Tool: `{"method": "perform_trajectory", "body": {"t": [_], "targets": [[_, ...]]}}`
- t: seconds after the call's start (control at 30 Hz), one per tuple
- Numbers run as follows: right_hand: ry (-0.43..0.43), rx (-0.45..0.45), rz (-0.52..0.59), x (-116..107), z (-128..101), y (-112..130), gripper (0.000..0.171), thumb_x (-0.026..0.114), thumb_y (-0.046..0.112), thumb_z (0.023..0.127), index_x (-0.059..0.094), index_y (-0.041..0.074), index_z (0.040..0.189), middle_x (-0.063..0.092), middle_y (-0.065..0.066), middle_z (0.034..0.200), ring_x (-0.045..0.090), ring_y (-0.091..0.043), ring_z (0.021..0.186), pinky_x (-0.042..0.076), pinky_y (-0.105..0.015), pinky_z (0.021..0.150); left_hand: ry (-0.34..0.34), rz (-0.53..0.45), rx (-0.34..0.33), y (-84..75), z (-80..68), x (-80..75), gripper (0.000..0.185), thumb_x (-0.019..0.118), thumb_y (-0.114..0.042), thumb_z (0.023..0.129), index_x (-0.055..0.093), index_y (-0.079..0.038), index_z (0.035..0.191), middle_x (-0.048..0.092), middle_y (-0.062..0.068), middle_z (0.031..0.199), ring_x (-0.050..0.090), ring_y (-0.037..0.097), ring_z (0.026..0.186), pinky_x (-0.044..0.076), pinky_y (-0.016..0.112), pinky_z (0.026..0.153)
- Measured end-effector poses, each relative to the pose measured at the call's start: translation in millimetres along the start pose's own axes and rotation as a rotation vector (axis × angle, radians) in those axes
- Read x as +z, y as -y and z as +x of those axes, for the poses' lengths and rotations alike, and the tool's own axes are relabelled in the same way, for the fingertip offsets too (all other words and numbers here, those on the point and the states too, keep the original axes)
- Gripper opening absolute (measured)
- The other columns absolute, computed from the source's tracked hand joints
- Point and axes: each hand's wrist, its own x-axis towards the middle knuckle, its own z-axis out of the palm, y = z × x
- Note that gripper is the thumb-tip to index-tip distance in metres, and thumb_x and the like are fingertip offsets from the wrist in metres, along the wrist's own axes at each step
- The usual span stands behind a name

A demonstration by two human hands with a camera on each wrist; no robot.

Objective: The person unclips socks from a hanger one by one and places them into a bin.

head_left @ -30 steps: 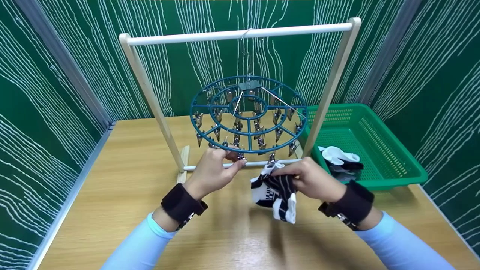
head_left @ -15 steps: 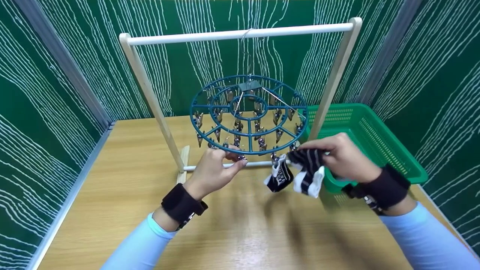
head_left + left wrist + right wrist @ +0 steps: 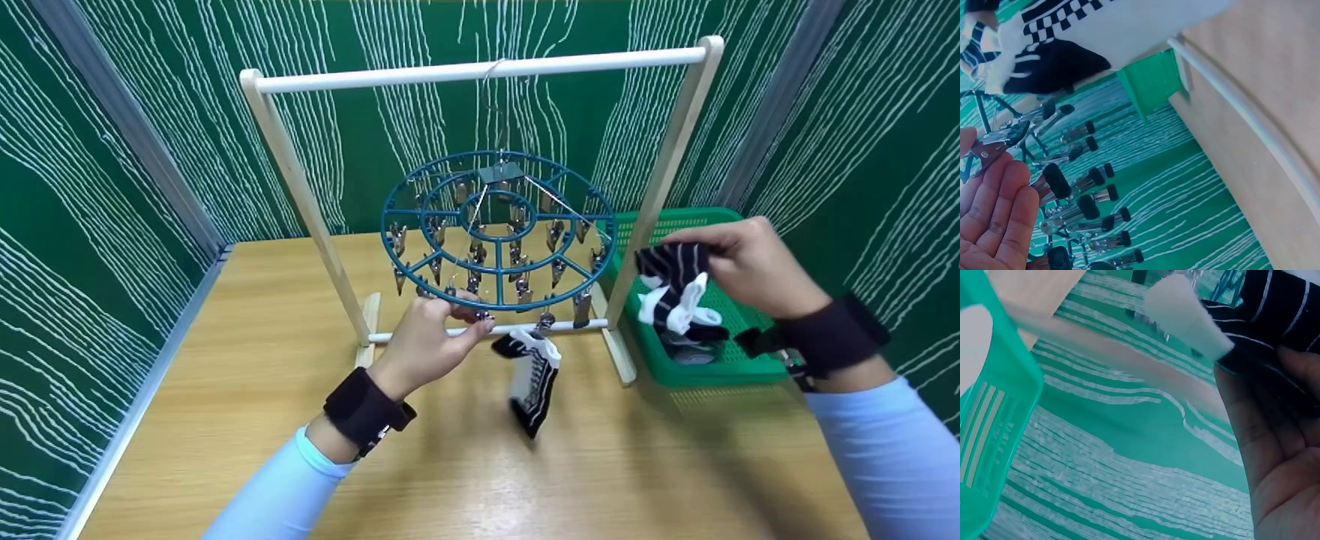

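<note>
In the head view my left hand pinches a metal clip at the front rim of a round blue clip hanger. The left wrist view shows that clip between thumb and fingers, its tip gripping nothing. My right hand holds a black sock with white stripes and white parts, over the near left part of the green basket. A black-and-white patterned sock hangs from a front clip, to the right of my left hand.
The hanger hooks onto the white bar of a wooden stand. Several clips dangle under its rings. White and dark socks lie in the basket, right of the stand's right leg. Green walls surround the wooden table.
My right hand has moved right and up, from beside the hanging sock to over the basket, carrying the striped sock. The hanging sock has swung and turned. My left hand stays at its clip.
</note>
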Motion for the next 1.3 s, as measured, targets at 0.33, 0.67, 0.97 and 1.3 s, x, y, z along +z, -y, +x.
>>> {"method": "perform_trajectory", "body": {"t": [0.33, 0.67, 0.97, 1.3], "targets": [[0.000, 0.148, -0.122, -17.5, 12.2, -28.1, 0.045, 0.046, -0.017, 0.092, 0.079, -0.006, 0.121, 0.079, -0.032, 0.107, 0.043, -0.002, 0.044, 0.031, -0.018, 0.040, 0.014, -0.007, -0.022, -2.4, 0.3, -0.7, 0.018, 0.077, -0.016, 0.102, 0.080, -0.003, 0.114, 0.083, 0.010, 0.104, 0.080, 0.025, 0.099, 0.062, 0.048, 0.100], [0.057, 0.274, -0.247, -17.9, 23.8, -72.1, 0.039, 0.049, -0.010, 0.097, 0.075, -0.009, 0.126, 0.074, -0.039, 0.114, 0.052, -0.017, 0.057, 0.035, -0.023, 0.049, 0.002, -0.001, -0.006, -0.2, -0.3, 0.3, 0.018, 0.078, -0.014, 0.101, 0.079, -0.002, 0.114, 0.084, 0.011, 0.102, 0.081, 0.025, 0.097, 0.061, 0.048, 0.101], [0.108, 0.339, -0.374, -4.6, 22.9, -116.0, 0.036, 0.049, -0.007, 0.098, 0.074, -0.014, 0.123, 0.070, -0.044, 0.117, 0.065, -0.052, 0.089, 0.055, -0.050, 0.073, 0.000, -0.006, -0.010, 0.0, -0.3, 0.1, 0.017, 0.078, -0.014, 0.101, 0.080, -0.001, 0.112, 0.083, 0.012, 0.101, 0.080, 0.026, 0.098, 0.060, 0.051, 0.102], [0.148, 0.394, -0.487, 23.2, 15.8, -145.4, 0.021, 0.054, -0.008, 0.095, 0.067, -0.008, 0.079, 0.069, -0.036, 0.082, 0.067, -0.052, 0.073, 0.054, -0.061, 0.066, -0.016, 0.005, 0.012, 0.2, -1.5, -0.3, 0.017, 0.079, -0.013, 0.100, 0.079, -0.001, 0.112, 0.083, 0.011, 0.101, 0.081, 0.025, 0.095, 0.062, 0.047, 0.096]]}}
